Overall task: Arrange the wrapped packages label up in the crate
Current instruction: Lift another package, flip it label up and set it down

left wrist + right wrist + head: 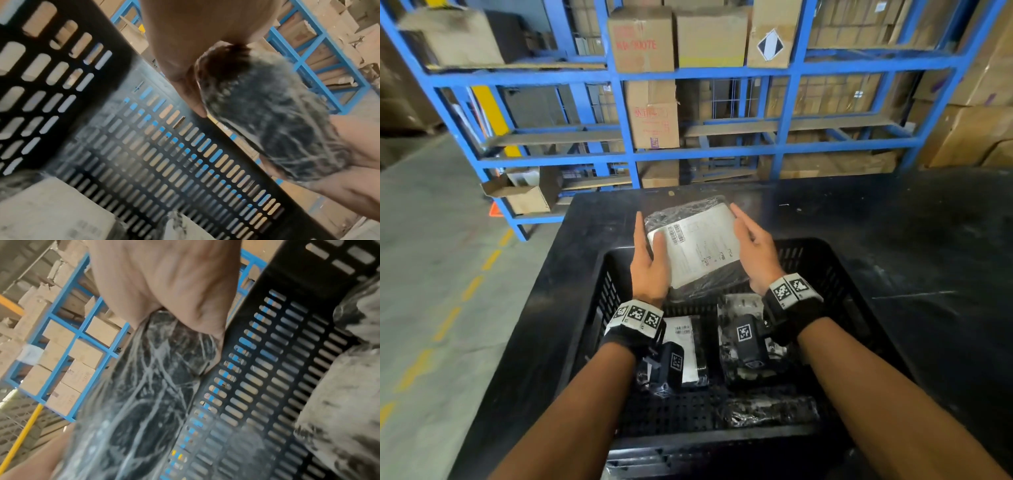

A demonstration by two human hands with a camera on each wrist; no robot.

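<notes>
Hands (pixel 702 253) clasp package (pixel 698 243) sides.

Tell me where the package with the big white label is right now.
In the head view the labelled package is held label up between the left hand and right hand, above the far end of the black crate.

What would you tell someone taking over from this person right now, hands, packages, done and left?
Left hand and right hand grip the held package by its sides, label up, above the far end of the black crate.
Done: a labelled package lies label up on the crate floor.
Left: set the held one down. Two more wrapped packages show no clear label; check them and flip if needed.
</notes>
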